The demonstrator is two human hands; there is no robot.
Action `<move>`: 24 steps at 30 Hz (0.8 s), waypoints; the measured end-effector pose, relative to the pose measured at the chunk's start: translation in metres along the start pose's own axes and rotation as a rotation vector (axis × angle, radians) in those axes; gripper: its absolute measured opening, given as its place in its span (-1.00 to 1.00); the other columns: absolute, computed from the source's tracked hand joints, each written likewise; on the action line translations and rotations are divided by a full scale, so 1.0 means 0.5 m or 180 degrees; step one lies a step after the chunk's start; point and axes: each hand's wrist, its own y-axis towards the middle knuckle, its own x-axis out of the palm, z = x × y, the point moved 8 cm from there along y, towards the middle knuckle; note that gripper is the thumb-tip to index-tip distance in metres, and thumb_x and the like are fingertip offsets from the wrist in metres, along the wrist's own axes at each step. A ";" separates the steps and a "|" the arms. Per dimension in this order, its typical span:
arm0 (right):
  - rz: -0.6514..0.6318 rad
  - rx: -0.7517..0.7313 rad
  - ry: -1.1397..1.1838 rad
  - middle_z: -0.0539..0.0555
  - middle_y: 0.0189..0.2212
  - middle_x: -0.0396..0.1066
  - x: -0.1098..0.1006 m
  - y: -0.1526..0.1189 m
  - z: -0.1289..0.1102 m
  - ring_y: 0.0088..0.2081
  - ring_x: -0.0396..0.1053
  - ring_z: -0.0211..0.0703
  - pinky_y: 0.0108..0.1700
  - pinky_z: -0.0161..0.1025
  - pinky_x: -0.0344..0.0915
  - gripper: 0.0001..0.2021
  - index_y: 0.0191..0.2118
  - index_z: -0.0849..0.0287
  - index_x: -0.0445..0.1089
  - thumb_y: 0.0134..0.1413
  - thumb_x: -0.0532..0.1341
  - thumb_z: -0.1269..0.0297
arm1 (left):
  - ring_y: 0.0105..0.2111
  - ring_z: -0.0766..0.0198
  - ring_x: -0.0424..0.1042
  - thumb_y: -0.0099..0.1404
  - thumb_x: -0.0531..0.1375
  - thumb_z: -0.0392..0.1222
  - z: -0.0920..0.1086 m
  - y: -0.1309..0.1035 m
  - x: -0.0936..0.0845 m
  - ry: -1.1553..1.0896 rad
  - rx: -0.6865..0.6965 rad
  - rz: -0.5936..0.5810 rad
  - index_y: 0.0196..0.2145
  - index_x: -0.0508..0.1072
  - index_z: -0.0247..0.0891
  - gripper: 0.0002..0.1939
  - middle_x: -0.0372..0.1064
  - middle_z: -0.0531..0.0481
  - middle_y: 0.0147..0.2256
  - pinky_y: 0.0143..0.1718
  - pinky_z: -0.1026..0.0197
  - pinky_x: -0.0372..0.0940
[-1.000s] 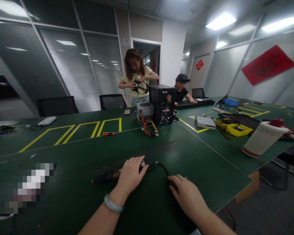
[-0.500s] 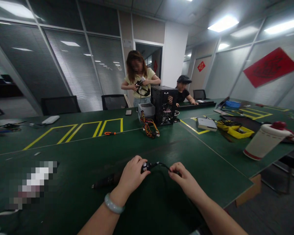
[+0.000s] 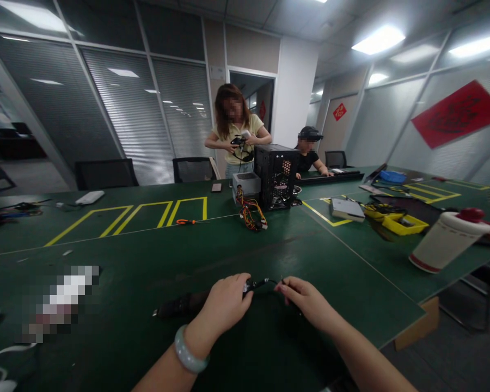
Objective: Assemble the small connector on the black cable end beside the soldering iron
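Observation:
A black corded tool (image 3: 182, 305), which looks like an electric screwdriver, lies on the green table with its metal tip pointing left. My left hand (image 3: 226, 298) is wrapped over its rear end, hiding much of the body. From that end a thin black cord (image 3: 271, 282) runs across to my right hand (image 3: 306, 298). The thumb and fingertips there pinch the cord a short way from the tool. Beyond the right hand, the cord is hard to follow against the dark table top.
Ahead stand a black computer case (image 3: 278, 175) and a grey power supply (image 3: 246, 187) with bundled wires. Orange-handled pliers (image 3: 185, 222) lie left of them. At right are a white cup (image 3: 445, 242) and a yellow tray (image 3: 404, 224). Two people work across the table (image 3: 147, 261).
My right hand has shifted slightly left along the cord, and its fingers are placed differently. My left hand keeps its hold on the tool. The whole view has moved a little.

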 end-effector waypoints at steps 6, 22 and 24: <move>-0.0548 0.0018 -0.0484 -0.01 -0.39 0.47 0.024 0.025 0.000 -0.40 0.32 -0.23 -0.34 -0.32 0.16 -0.73 -0.24 0.17 0.52 0.18 0.10 0.17 | -0.23 0.18 0.35 0.14 0.17 -0.24 0.032 -0.011 0.022 0.0121 0.0120 -0.0108 -0.14 0.27 -0.16 -0.71 0.30 -0.01 -0.15 -0.28 0.19 0.23; -0.0495 -0.0266 -0.0169 -0.03 -0.41 0.50 0.078 0.141 -0.015 -0.33 0.45 -0.20 -0.27 -0.32 0.28 -0.86 -0.29 0.15 0.35 -0.02 0.27 0.33 | -0.14 0.14 0.26 0.19 0.14 -0.24 0.025 0.016 0.029 0.0539 0.0361 0.0090 -0.15 0.21 -0.20 -0.74 0.22 -0.05 -0.16 -0.12 0.13 0.22; -0.0517 -0.0241 -0.0143 -0.03 -0.42 0.49 0.082 0.143 -0.007 -0.37 0.44 -0.21 -0.32 -0.32 0.28 -0.89 -0.30 0.16 0.35 0.01 0.24 0.31 | -0.15 0.14 0.27 0.17 0.15 -0.23 0.019 0.020 0.019 0.0467 0.0381 0.0083 -0.18 0.23 -0.20 -0.75 0.23 -0.04 -0.18 -0.15 0.14 0.22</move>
